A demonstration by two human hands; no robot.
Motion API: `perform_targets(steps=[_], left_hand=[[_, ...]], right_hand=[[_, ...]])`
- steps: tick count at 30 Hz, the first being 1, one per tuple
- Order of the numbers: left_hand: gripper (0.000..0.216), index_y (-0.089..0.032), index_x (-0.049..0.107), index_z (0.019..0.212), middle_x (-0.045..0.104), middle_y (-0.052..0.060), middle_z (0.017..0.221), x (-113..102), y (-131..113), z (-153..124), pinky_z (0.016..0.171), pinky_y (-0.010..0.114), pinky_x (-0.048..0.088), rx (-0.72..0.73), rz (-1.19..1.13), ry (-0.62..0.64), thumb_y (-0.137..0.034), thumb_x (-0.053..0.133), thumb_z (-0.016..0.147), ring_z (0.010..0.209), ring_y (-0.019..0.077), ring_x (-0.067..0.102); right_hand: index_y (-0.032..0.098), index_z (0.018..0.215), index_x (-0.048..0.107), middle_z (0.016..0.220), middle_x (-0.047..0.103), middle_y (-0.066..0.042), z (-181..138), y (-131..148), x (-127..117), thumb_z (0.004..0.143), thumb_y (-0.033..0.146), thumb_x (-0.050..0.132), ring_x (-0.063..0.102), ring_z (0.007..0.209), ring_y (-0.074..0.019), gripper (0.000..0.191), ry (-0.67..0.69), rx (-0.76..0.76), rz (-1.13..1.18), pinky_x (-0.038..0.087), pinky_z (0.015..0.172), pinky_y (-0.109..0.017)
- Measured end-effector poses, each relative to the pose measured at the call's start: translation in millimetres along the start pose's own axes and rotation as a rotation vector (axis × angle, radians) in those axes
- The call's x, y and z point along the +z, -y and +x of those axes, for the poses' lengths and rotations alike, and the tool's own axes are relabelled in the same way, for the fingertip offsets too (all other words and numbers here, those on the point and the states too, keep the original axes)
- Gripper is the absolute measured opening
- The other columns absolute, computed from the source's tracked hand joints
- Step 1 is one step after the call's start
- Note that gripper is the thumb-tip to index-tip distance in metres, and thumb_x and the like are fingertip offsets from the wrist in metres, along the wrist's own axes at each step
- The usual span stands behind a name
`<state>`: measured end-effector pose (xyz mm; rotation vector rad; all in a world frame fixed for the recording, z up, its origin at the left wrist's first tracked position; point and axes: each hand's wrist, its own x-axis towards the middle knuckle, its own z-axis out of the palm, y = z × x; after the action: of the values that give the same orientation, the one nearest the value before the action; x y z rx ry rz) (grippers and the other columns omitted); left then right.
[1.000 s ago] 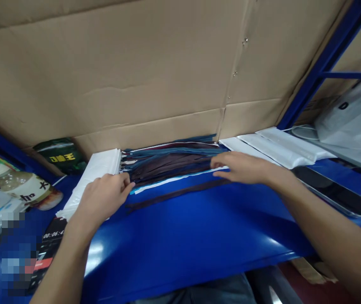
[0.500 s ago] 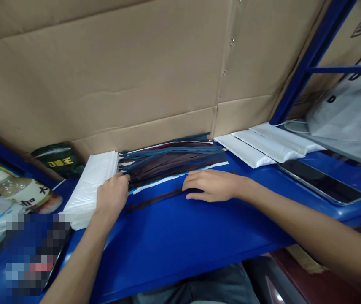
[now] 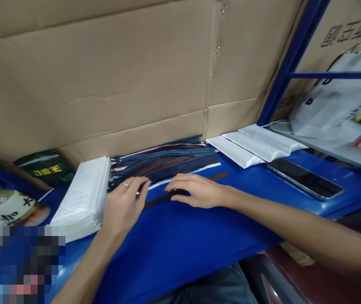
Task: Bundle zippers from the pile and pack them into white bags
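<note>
Brown strip (image 3: 158,200), narrow and dark, lies on the blue tabletop (image 3: 155,253), on the person's side of a bundle of dark strips (image 3: 171,162). Long axis runs left to right at a slight slant: left end nearer the body, right end farther off toward the cardboard panel (image 3: 120,84). Roughly parallel to the bundle's near edge, with a bare band of blue between.

Right hand (image 3: 198,191) is the nearer one. It sits across the strip's middle and hides that stretch; a short length shows beyond the knuckles to the right, another to the left of the fingertips. Fingers curled, thumb apart from them, dark gap between. Whether the fingertips press on the strip, cannot tell.

Left hand (image 3: 123,202) is at the strip's left end, which passes out of sight behind the thumb. Thumb and forefinger stand apart, pointing toward the bundle; strip lies to the right of the thumb. Contact there also unclear.

To the left, just beside the left hand, a stack of white padded mailers (image 3: 81,190). To the right, beyond the bundle, three white packets (image 3: 246,145), a dark phone (image 3: 307,177) near them.
</note>
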<state>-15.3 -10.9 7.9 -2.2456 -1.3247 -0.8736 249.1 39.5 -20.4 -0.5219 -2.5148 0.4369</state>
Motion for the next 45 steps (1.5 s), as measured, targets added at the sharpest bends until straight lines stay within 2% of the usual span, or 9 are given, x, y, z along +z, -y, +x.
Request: perform_targets(steps=[3,7,11,19,27,31,37,40,45], left_hand=[[0.011,-0.023,0.072,0.111,0.082,-0.001,0.102,9,-16,-7,0.088,0.026,0.060,0.133,-0.282,-0.052,-0.022,0.070,0.100,0.088,0.0150,0.079],[0.017,-0.023,0.073,0.115,0.083,-0.002,0.106,12,-27,-12,0.084,0.023,0.063,0.153,-0.419,-0.005,-0.016,0.072,0.098,0.087,0.0138,0.080],[0.018,-0.023,0.073,0.117,0.083,0.000,0.107,13,-25,-13,0.082,0.025,0.064,0.124,-0.420,0.031,-0.018,0.070,0.100,0.087,0.0150,0.080],[0.016,-0.023,0.071,0.117,0.083,0.001,0.106,12,-20,-12,0.080,0.027,0.064,0.156,-0.400,0.048,-0.018,0.067,0.102,0.087,0.0161,0.080],[0.018,-0.022,0.071,0.118,0.081,0.003,0.107,3,-15,-8,0.087,0.029,0.062,0.210,-0.286,0.099,-0.017,0.062,0.104,0.092,0.0169,0.079],[0.017,-0.023,0.072,0.115,0.082,0.002,0.111,-2,2,-4,0.092,0.032,0.060,0.097,-0.116,0.082,-0.022,0.059,0.105,0.099,0.0198,0.079],[0.030,-0.022,0.073,0.116,0.082,0.007,0.098,-24,30,6,0.075,0.037,0.055,-0.243,0.314,0.206,-0.035,0.048,0.108,0.085,0.0274,0.078],[0.035,-0.022,0.073,0.117,0.080,0.010,0.095,-40,44,10,0.073,0.038,0.051,-0.376,0.456,0.191,-0.039,0.043,0.108,0.085,0.0316,0.076],[0.038,-0.023,0.071,0.118,0.080,0.011,0.099,-53,57,11,0.073,0.038,0.047,-0.462,0.534,0.185,-0.042,0.040,0.108,0.089,0.0334,0.075]], right_hand=[[0.020,0.115,0.073,0.112,0.076,-0.008,3,5,3,0.106,0.043,0.061,0.070,0.105,-0.0224,0.028,-0.034,0.060,0.094,0.053,0.092,-0.035],[0.020,0.094,0.075,0.088,0.075,-0.003,3,10,3,0.101,0.051,0.067,0.068,0.078,-0.0177,0.033,-0.098,0.131,0.171,0.049,0.072,-0.029],[0.021,0.096,0.078,0.091,0.078,-0.003,2,11,3,0.097,0.050,0.073,0.072,0.081,-0.0179,0.030,-0.129,0.127,0.208,0.051,0.076,-0.029],[0.019,0.098,0.073,0.092,0.074,-0.005,0,7,5,0.109,0.031,0.053,0.067,0.082,-0.0183,0.026,-0.164,0.007,0.075,0.050,0.077,-0.031],[0.018,0.096,0.064,0.090,0.066,-0.008,2,4,-9,0.113,0.029,0.041,0.053,0.087,-0.0220,0.030,-0.091,-0.094,-0.351,0.042,0.082,-0.036],[0.018,0.094,0.064,0.090,0.065,-0.008,-3,-19,-28,0.111,0.030,0.045,0.052,0.089,-0.0234,0.028,-0.051,0.032,-0.491,0.040,0.083,-0.037],[0.017,0.094,0.069,0.109,0.067,-0.014,-21,-57,-61,0.107,0.025,0.047,0.058,0.096,-0.0258,0.027,-0.052,0.240,-0.674,0.043,0.087,-0.040],[0.014,0.102,0.073,0.119,0.068,-0.018,-30,-69,-76,0.105,0.020,0.045,0.062,0.100,-0.0283,0.029,-0.055,0.350,-0.755,0.046,0.087,-0.042],[0.012,0.106,0.073,0.107,0.075,-0.020,-39,-76,-94,0.100,0.017,0.044,0.067,0.094,-0.0302,0.030,-0.055,0.574,-0.816,0.045,0.078,-0.040]])
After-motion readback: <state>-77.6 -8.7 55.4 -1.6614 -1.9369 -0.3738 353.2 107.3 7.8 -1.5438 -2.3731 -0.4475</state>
